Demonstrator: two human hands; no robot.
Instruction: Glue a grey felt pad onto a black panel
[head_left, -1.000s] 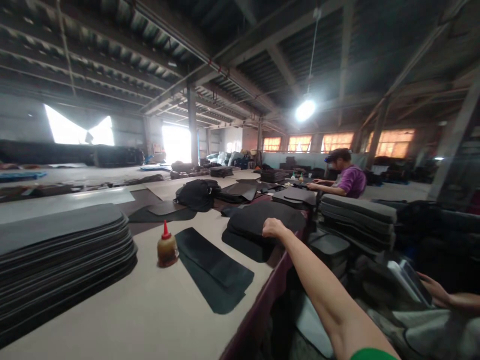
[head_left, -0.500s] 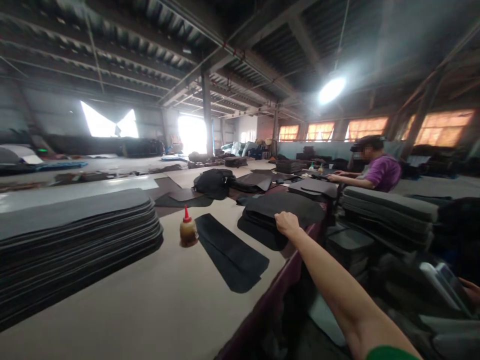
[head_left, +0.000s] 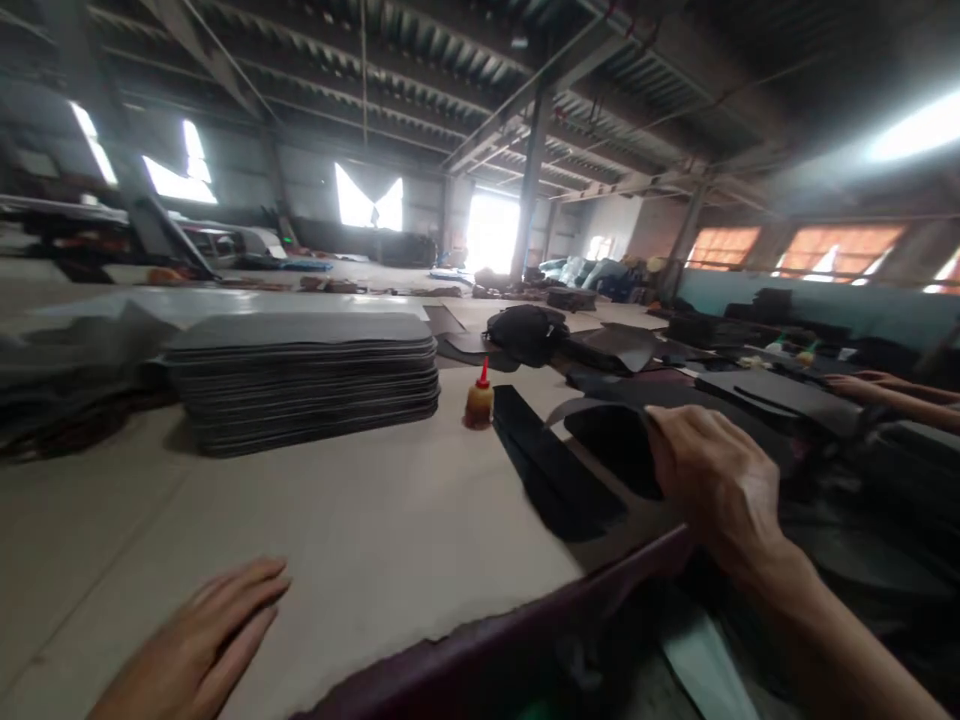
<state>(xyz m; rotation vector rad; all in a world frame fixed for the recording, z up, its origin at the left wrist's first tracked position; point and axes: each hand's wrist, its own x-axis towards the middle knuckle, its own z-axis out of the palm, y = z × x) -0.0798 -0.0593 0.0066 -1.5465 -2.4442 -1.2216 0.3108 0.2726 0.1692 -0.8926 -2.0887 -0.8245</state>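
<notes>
My right hand [head_left: 712, 470] is closed on the near edge of a black sheet piece [head_left: 615, 440], which looks lifted and bent at that edge. The fingertips are partly hidden behind the back of the hand. My left hand [head_left: 206, 630] is over the pale tabletop [head_left: 405, 520] at the lower left, fingers stretched out and holding nothing. Between the hands, farther back, stands a glue bottle [head_left: 480, 402] with a red nozzle and brown contents. Beside it lies a long dark folded strip [head_left: 551, 465].
A tall stack of dark grey sheets [head_left: 315, 385] stands at the left. A black bag-like bundle [head_left: 527, 333] sits farther back. At the right, a co-worker's arms [head_left: 892, 390] reach over more dark pieces [head_left: 784, 400]. The table's maroon edge [head_left: 525, 625] runs along the front.
My view has turned left. My left hand has come into view. My right hand has drawn nearer, and the sheet's edge now appears raised. The co-worker is mostly out of frame.
</notes>
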